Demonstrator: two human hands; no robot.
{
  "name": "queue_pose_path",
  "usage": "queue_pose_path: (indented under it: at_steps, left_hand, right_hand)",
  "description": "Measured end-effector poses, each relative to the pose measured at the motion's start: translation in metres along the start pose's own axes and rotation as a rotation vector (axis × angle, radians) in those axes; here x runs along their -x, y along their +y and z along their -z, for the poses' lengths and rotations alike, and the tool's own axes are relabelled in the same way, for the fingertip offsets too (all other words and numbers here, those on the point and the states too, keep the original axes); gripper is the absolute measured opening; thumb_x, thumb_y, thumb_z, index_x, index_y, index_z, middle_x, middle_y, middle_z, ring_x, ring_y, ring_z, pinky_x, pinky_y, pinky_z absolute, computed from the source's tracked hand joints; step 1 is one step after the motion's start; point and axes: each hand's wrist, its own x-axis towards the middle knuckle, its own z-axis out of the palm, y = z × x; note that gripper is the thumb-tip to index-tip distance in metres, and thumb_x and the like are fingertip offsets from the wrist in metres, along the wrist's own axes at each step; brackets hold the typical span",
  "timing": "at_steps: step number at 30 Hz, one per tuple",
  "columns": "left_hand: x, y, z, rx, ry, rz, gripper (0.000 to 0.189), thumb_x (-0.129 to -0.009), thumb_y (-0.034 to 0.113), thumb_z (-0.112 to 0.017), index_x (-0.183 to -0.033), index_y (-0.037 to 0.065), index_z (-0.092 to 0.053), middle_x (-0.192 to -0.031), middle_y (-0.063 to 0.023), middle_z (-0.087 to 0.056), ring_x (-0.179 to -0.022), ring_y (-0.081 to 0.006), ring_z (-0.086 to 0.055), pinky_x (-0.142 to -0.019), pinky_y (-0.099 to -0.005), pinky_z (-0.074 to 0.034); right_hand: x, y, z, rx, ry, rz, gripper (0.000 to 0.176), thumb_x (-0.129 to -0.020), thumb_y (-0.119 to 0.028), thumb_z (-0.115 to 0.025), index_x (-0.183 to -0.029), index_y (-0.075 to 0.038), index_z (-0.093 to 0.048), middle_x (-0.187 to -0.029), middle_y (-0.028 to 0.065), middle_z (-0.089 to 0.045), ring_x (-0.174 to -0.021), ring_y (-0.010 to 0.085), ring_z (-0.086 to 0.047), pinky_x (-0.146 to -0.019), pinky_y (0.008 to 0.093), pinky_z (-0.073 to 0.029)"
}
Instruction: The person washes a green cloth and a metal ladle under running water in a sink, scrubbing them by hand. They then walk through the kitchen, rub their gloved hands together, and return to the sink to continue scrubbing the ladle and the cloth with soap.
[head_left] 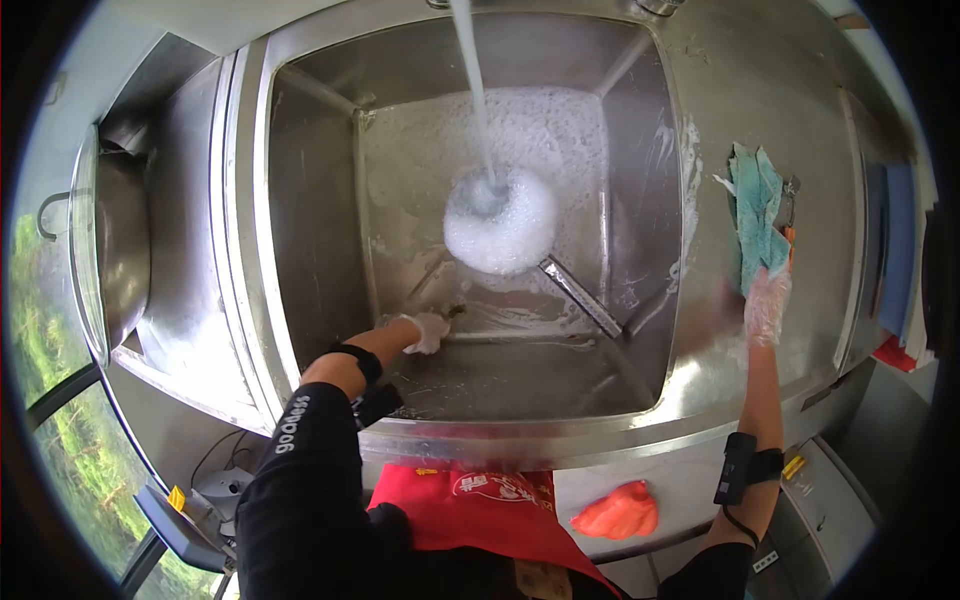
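Note:
In the sink (310, 230) stands a round pan or ladle-like vessel heaped with white foam (510, 235). Its long metal handle (582, 298) points toward the near right corner. Running water (470, 75) falls into the foam. My left hand (428, 333), in a clear plastic glove, is low in the sink with its fingers drawn together. Small dark scraps (457, 311) lie at its fingertips; whether it pinches them is hard to make out. On the right counter, my gloved right hand (768, 305) grips the near end of a teal cloth (757, 205).
An orange-handled tool (790, 236) lies partly under the cloth. Suds streak the right rim of the sink. A large metal pot with a glass lid (110, 250) stands at far left. A red bag (617, 510) lies below the front edge.

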Motion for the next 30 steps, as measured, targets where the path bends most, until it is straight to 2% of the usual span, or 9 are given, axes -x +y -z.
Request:
queue_pose_path:
  at_steps: [2,4,6,9,15,18,21,28,30]
  left_hand:
    - [0.004,-0.007,0.015,0.403,0.273,0.214,0.027,-0.081,0.011,-0.046,-0.098,0.000,-0.062,-0.095,-0.0229,-0.062,-0.090,-0.0353,-0.061,-0.084,-0.0413,-0.044]
    - [-0.001,-0.019,0.015,0.343,1.108,0.175,0.028,-0.080,0.012,-0.045,-0.099,0.002,-0.063,-0.096,-0.0231,-0.061,-0.091,-0.0367,-0.059,-0.082,-0.0426,-0.045]
    - [0.033,-0.009,0.062,0.509,1.013,0.244,0.032,-0.079,0.011,-0.044,-0.106,0.003,-0.060,-0.100,-0.0225,-0.060,-0.094,-0.0363,-0.058,-0.084,-0.0419,-0.045]
    - [0.031,0.005,0.076,0.236,0.417,0.029,0.050,-0.074,0.006,-0.046,-0.124,0.007,-0.048,-0.107,-0.0206,-0.058,-0.100,-0.0360,-0.055,-0.088,-0.0395,-0.045]
    - [-0.084,0.134,0.093,-0.067,0.832,-0.614,0.052,-0.078,0.004,-0.046,-0.129,0.003,-0.036,-0.130,-0.0135,-0.045,-0.119,-0.0275,-0.045,-0.097,-0.0420,-0.041]
    - [-0.103,0.149,0.126,0.078,0.460,-0.524,0.054,-0.080,0.005,-0.048,-0.132,0.008,-0.036,-0.134,-0.0141,-0.040,-0.127,-0.0260,-0.037,-0.101,-0.0465,-0.036]
    - [-0.117,0.133,0.113,-0.031,0.372,-0.320,0.054,-0.081,0.010,-0.051,-0.133,0.015,-0.036,-0.138,-0.0097,-0.036,-0.129,-0.0235,-0.034,-0.101,-0.0475,-0.035]
    - [-0.030,0.036,0.054,-0.518,0.486,-0.178,0.050,-0.084,0.013,-0.049,-0.132,0.016,-0.038,-0.144,0.0004,-0.028,-0.129,-0.0184,-0.030,-0.101,-0.0379,-0.032]
    - [-0.009,0.011,0.036,-0.480,0.712,-0.029,0.048,-0.082,0.014,-0.051,-0.129,0.016,-0.042,-0.141,-0.0007,-0.033,-0.127,-0.0192,-0.034,-0.102,-0.0433,-0.030]
  right_hand:
    - [0.002,-0.002,0.003,0.034,-0.011,-0.058,0.045,-0.082,0.004,-0.041,-0.127,0.004,-0.040,-0.122,0.0168,-0.050,-0.115,0.0268,-0.047,-0.099,0.0333,-0.032]
    - [0.004,0.006,0.006,0.104,-0.019,-0.052,0.045,-0.083,0.003,-0.042,-0.127,0.004,-0.040,-0.122,0.0166,-0.050,-0.114,0.0262,-0.047,-0.099,0.0333,-0.032]
    - [0.001,0.012,0.009,0.152,-0.017,-0.049,0.045,-0.083,0.003,-0.042,-0.127,0.004,-0.040,-0.122,0.0163,-0.050,-0.114,0.0257,-0.048,-0.099,0.0332,-0.033]
    - [0.001,0.006,0.007,0.117,-0.025,-0.064,0.045,-0.083,0.002,-0.042,-0.127,0.003,-0.040,-0.121,0.0156,-0.051,-0.113,0.0251,-0.048,-0.099,0.0328,-0.033]
    - [0.002,0.001,0.007,0.041,-0.040,-0.090,0.045,-0.083,0.001,-0.042,-0.127,0.003,-0.040,-0.119,0.0146,-0.052,-0.112,0.0242,-0.049,-0.099,0.0320,-0.033]
    - [0.002,0.005,0.008,0.038,-0.065,-0.071,0.046,-0.084,0.000,-0.043,-0.130,0.003,-0.037,-0.122,0.0156,-0.050,-0.114,0.0247,-0.047,-0.099,0.0318,-0.032]
    - [0.003,0.004,0.011,0.144,-0.095,-0.082,0.050,-0.086,-0.003,-0.043,-0.134,0.003,-0.031,-0.127,0.0173,-0.047,-0.118,0.0254,-0.045,-0.101,0.0317,-0.031]
    - [0.001,-0.003,0.008,-0.031,-0.059,-0.082,0.045,-0.081,0.003,-0.040,-0.126,0.003,-0.041,-0.119,0.0142,-0.052,-0.113,0.0241,-0.048,-0.100,0.0310,-0.032]
    - [0.002,-0.002,0.007,-0.079,-0.076,-0.104,0.046,-0.081,0.003,-0.040,-0.126,0.003,-0.041,-0.119,0.0141,-0.052,-0.113,0.0238,-0.048,-0.100,0.0311,-0.032]
